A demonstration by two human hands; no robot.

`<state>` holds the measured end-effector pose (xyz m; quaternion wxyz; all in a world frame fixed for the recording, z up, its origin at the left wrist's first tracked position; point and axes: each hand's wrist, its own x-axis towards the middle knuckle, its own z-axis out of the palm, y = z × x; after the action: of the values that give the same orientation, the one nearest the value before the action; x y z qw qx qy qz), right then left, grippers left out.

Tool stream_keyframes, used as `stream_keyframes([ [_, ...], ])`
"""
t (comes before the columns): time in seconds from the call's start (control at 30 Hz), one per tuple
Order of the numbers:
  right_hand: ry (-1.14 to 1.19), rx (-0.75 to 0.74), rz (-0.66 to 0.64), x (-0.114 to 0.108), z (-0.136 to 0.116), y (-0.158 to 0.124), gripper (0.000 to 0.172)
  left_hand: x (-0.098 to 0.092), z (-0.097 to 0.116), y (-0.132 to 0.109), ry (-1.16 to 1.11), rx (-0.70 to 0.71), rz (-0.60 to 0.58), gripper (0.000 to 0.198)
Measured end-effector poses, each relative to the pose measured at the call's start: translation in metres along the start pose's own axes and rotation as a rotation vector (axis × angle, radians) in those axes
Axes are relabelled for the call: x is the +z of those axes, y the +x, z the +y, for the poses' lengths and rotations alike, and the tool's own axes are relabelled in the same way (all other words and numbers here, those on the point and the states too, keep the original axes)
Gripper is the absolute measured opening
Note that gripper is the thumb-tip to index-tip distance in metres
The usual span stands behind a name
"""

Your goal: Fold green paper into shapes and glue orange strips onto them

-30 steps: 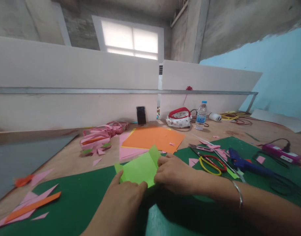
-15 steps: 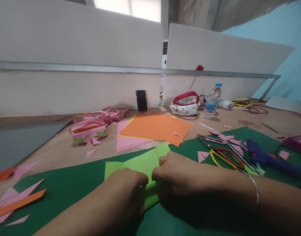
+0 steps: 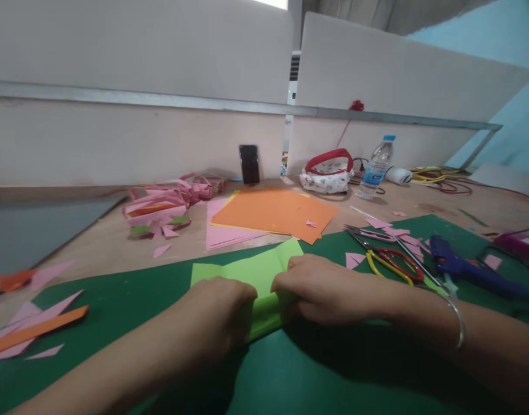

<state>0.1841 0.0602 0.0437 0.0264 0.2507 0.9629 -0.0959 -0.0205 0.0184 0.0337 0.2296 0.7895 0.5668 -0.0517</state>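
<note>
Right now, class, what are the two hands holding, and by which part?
Both the left hand and right hand press the light green paper sheet at its near folded edge, flat on the dark green cutting mat.

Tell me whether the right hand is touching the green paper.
Touching. The head view shows the right hand pressing its fingers down on the folded green paper, with no gap; the left hand presses it too.

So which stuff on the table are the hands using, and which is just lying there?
In use:
left hand
right hand
green paper
green mat

Lying about:
orange paper
scissors
glue gun
water bottle
phone
pink scraps
</note>
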Motion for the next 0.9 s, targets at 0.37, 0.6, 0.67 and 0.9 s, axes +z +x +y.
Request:
stream_keyframes([
  [0.37,-0.234,-0.131,0.172,0.011,-0.008,-0.002,0.026,0.004,0.018,-0.007,0.298,0.065,0.203,0.021],
  [0.6,-0.264,-0.135,0.133,0.013,-0.032,-0.017,0.022,0.042,0.013,-0.024,0.524,0.229,0.280,0.034],
  [0.67,-0.272,-0.128,0.150,0.018,-0.035,-0.018,0.019,0.049,0.012,-0.025,0.571,0.310,0.406,0.034],
  [0.9,-0.277,-0.049,0.100,0.015,-0.029,-0.003,0.013,0.025,0.027,-0.021,0.455,0.142,0.283,0.034],
])
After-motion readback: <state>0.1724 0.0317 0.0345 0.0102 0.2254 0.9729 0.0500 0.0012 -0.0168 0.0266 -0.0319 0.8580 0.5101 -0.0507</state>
